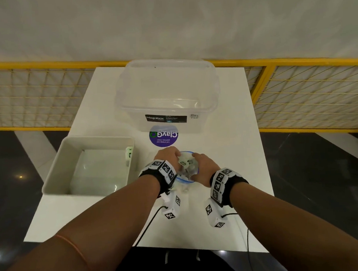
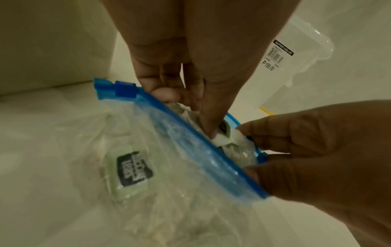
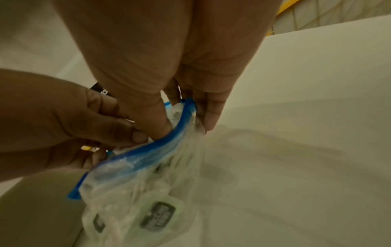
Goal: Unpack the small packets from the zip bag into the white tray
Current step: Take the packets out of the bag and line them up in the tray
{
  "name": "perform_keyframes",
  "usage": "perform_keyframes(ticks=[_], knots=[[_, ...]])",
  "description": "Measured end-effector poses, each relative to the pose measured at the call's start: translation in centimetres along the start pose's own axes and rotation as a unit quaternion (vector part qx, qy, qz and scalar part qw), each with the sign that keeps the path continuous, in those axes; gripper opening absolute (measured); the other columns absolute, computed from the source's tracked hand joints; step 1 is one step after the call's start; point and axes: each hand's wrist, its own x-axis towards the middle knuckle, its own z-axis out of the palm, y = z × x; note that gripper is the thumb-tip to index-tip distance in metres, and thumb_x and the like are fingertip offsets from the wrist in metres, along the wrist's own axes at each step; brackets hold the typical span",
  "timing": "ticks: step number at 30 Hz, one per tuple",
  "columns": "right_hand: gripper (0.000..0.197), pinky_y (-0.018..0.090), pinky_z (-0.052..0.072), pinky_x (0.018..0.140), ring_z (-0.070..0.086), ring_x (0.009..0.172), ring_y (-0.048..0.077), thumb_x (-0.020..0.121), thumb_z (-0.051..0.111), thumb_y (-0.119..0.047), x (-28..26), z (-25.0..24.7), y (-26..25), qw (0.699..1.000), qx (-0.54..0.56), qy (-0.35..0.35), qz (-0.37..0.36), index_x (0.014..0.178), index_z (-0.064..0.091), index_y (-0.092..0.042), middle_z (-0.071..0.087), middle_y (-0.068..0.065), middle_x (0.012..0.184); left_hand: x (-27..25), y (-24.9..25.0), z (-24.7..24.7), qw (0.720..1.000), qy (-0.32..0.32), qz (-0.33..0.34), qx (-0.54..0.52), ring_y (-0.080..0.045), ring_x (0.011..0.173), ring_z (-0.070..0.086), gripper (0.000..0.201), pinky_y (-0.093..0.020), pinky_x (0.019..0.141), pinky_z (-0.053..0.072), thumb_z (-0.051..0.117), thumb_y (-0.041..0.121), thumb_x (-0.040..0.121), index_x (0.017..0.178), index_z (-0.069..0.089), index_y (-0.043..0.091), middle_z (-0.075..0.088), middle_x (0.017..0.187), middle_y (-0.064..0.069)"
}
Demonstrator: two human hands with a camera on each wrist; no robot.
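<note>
— Item: zip bag, mouth open, on the white table beside the white tray; right hand pinching the rim apart.

— Step: left hand pinching a packet inside; next, lift it across to the tray

— What stood on the table?
— A tray, left of the round sticker.
— And behind the sticker?
— A clear box. The zip bag sat just in front of the sticker.
</note>
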Motion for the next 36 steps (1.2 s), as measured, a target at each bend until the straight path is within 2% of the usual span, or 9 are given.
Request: perform_keyframes(ticks=[5,13,18,21,24,29,32,34,36], knots=[[0.071,0.031,0.037,0.104,0.046,0.129,0.026,0.081,0.073,-0.025,-0.4,-0.9,0.1,0.999,0.023,0.026,-0.013,0.143,0.04,-0.015,0.046,0.009,0.143,-1.2,-0.5,-0.2,0.998,0.007,0.025,-0.057,-0.014,0.08,0.062,0.036,-0.024,0.073,0.05,0.08,0.012,0.069,0.1,0.063,0.022,0.066,0.087,0.004],[0.028,0.036,0.04,0.101,0.052,0.116,0.025,0.081,0.074,-0.029,-0.9,-2.1,-0.6,0.985,0.078,0.111,-0.102,0.106,0.071,-0.018,0.061,0.006,0.123,-2.4,-0.8,-1.6,0.983,0.048,0.115,-0.132,-0.008,0.063,0.054,0.03,-0.017,0.067,0.049,0.079,0.012,0.073,0.097,0.065,0.021,0.06,0.073,0.009],[0.017,0.031,0.048,0.083,0.061,0.089,0.02,0.081,0.072,-0.025,-0.5,-2.5,-0.5,0.971,0.149,0.162,-0.091,0.091,0.069,-0.011,0.068,0.001,0.097,-2.2,-0.2,-2.2,0.987,0.078,0.097,-0.099,-0.008,0.07,0.058,0.021,-0.008,0.063,0.044,0.071,0.013,0.08,0.1,0.067,0.019,0.065,0.083,0.007],[0.015,0.036,0.052,0.078,0.065,0.082,0.021,0.075,0.068,-0.015,-0.8,-2.8,-0.1,0.96,0.183,0.187,-0.098,0.071,0.059,-0.005,0.069,0.005,0.081,-1.3,0.2,-2.0,0.996,0.05,0.078,0.016,-0.015,0.091,0.063,0.02,-0.02,0.081,0.047,0.064,0.019,0.086,0.105,0.069,0.018,0.07,0.101,0.002],[0.024,0.037,0.054,0.076,0.068,0.083,0.011,0.075,0.063,-0.01,-1.0,-2.6,0.3,0.957,0.214,0.168,-0.096,0.062,0.043,-0.003,0.071,0.009,0.08,-0.8,0.8,-1.7,0.985,-0.009,0.08,0.15,-0.022,0.107,0.06,0.029,-0.03,0.092,0.049,0.062,0.02,0.088,0.117,0.064,0.021,0.066,0.115,0.0],[0.033,0.027,0.035,0.056,0.043,0.057,0.019,0.079,0.063,-0.014,-1.2,-2.5,0.4,0.971,0.175,0.144,-0.072,0.059,0.036,-0.019,0.041,-0.004,0.056,-0.5,1.0,-1.3,0.967,-0.062,0.074,0.237,-0.026,0.098,0.064,0.034,-0.035,0.085,0.053,0.065,0.019,0.085,0.119,0.062,0.018,0.067,0.11,-0.006],[0.031,0.029,0.037,0.058,0.06,0.069,0.031,0.079,0.06,-0.014,-1.2,-2.3,0.1,0.977,0.172,0.112,-0.061,0.061,0.036,-0.02,0.046,0.0,0.06,-0.7,0.6,-1.3,0.967,-0.065,0.076,0.232,-0.022,0.089,0.062,0.034,-0.031,0.076,0.05,0.074,0.031,0.078,0.108,0.06,0.02,0.066,0.099,0.001],[0.031,0.028,0.034,0.057,0.047,0.059,0.025,0.08,0.059,-0.012,-1.2,-2.4,-0.2,0.979,0.163,0.102,-0.06,0.062,0.034,-0.019,0.043,-0.001,0.061,-1.3,0.6,-1.5,0.967,-0.078,0.09,0.224,-0.016,0.078,0.057,0.026,-0.028,0.069,0.043,0.076,0.034,0.075,0.089,0.055,0.028,0.06,0.082,0.011],[0.031,0.027,0.031,0.054,0.035,0.056,0.016,0.08,0.059,-0.01,-1.1,-2.4,-0.7,0.98,0.158,0.104,-0.059,0.063,0.034,-0.019,0.04,-0.003,0.061,-1.4,0.7,-1.5,0.959,-0.082,0.102,0.252,-0.019,0.081,0.06,0.027,-0.029,0.07,0.046,0.076,0.037,0.074,0.091,0.057,0.027,0.063,0.088,0.007]])
